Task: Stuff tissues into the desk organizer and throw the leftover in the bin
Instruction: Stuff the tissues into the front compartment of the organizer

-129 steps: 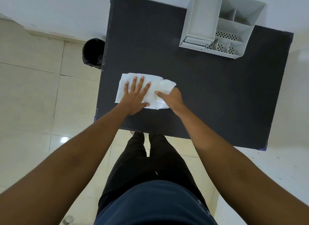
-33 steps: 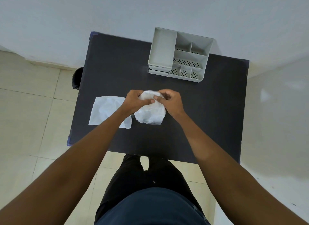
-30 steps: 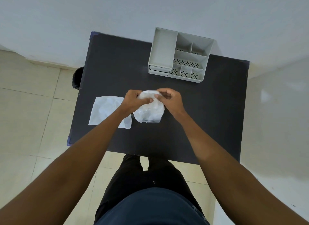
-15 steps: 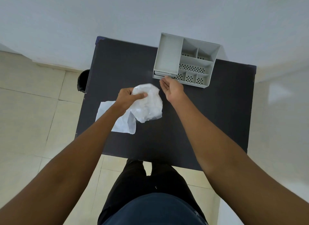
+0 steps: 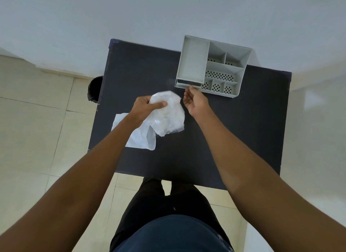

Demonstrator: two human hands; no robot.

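A left hand pinches a crumpled tissue above the dark surface, while the right hand reaches the grey desk organizer at one o'clock; a flat tissue lies beneath, a black bin at ten o'clock.

Crumpled white tissue bunched into a loose ball, pinched at its top edge. Second white tissue lying flat near the desk's left edge. Grey compartmented desk organizer upright at the far edge, small front drawer ajar. Black bin on the floor, left of the desk.
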